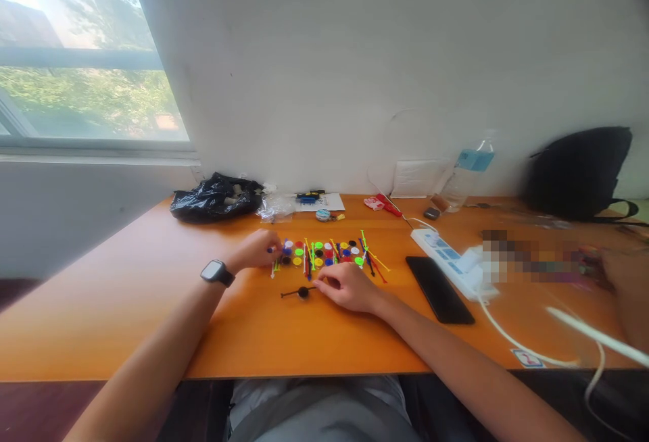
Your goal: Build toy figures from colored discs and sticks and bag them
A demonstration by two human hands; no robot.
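Observation:
A black arrow-shaped stick with a round black disc (303, 292) at its middle lies on the table in front of me. My right hand (349, 286) is closed in a pinch at the stick's right end. At the left end of the rows of small coloured discs (318, 253), my left hand (262, 247) has its fingers drawn together, and what they hold is too small to name. Thin coloured arrow sticks (364, 240) lie among and beside the discs, in yellow, green, red, blue and white.
Right of my hands lie a black phone (440, 289) and a white power strip (449, 259) with cables. Another person's hand (603, 273) is blurred at far right. Behind stand a black plastic bag (215, 197), a small round tin (322, 215), a bottle (464, 175) and a backpack (578, 172).

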